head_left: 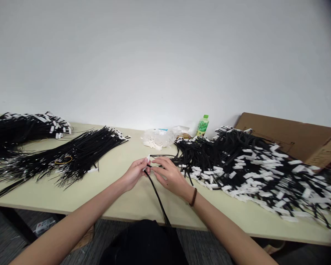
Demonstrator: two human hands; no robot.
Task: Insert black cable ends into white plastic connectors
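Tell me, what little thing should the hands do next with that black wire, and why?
Probably press the small white piece onto the end of the black cable. The left hand and right hand meet there, pinching that end, while the cable trails off the table edge. The pile on the right shows cables already carrying white pieces.

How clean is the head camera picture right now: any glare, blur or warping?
Head view: even, soft light, no glare on the table; the edges bow and the top right corner darkens; left hand, right hand and the black cable are sharp; the far cable pile blurs toward the right rim.
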